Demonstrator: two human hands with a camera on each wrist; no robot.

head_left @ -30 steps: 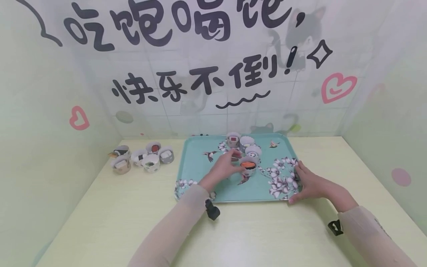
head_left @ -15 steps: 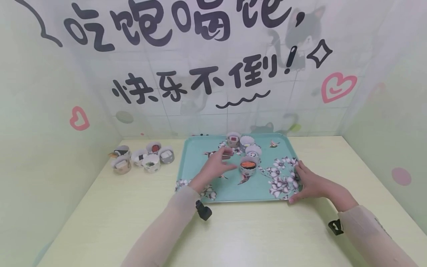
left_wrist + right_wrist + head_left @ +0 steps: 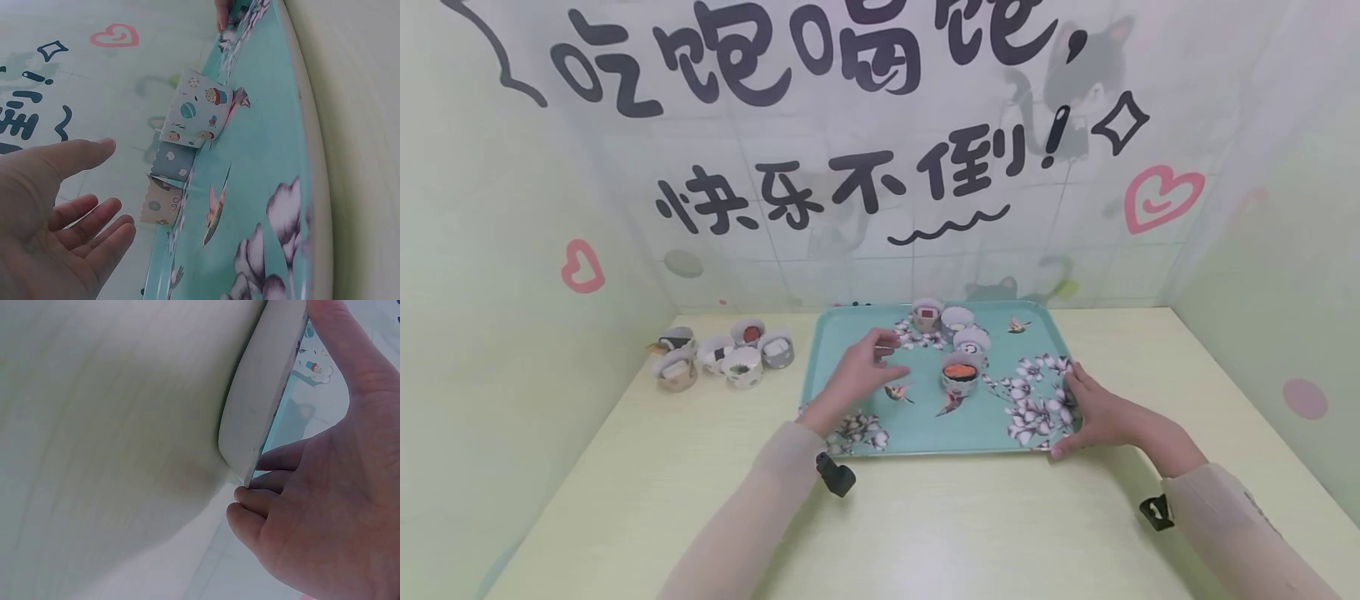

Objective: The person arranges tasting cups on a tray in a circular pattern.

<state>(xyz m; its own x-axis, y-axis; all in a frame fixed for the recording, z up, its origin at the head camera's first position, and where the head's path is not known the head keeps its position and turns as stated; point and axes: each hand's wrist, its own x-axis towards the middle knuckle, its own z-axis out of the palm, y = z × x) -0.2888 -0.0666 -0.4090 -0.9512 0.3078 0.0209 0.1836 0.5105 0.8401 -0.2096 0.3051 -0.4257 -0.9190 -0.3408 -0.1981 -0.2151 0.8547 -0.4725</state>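
Observation:
A turquoise tray (image 3: 917,429) with printed flowers and birds lies on the table. Several small paper cupcake cups stand on it in a slanting row; the nearest cup (image 3: 959,382) holds an orange-topped sushi piece, and the farthest cup (image 3: 927,317) has a reddish filling. Over the tray's left part hovers my left hand (image 3: 857,375), fingers loosely spread and apart from the cups. In the left wrist view the patterned cup (image 3: 197,111) sits beyond my thumb. My right hand (image 3: 1108,417) grips the tray's right edge near the front corner, thumb and fingers against the rim (image 3: 265,434).
Left of the tray, several more filled cups stand in a cluster, among them a white cup (image 3: 742,368) and a tan cup (image 3: 675,372). A printed wall covering (image 3: 850,275) rises behind the table (image 3: 940,525), with side panels left and right.
My left hand has drawn back leftward from the orange-topped cup, leaving it standing on the tray. My right hand stays at the tray's edge.

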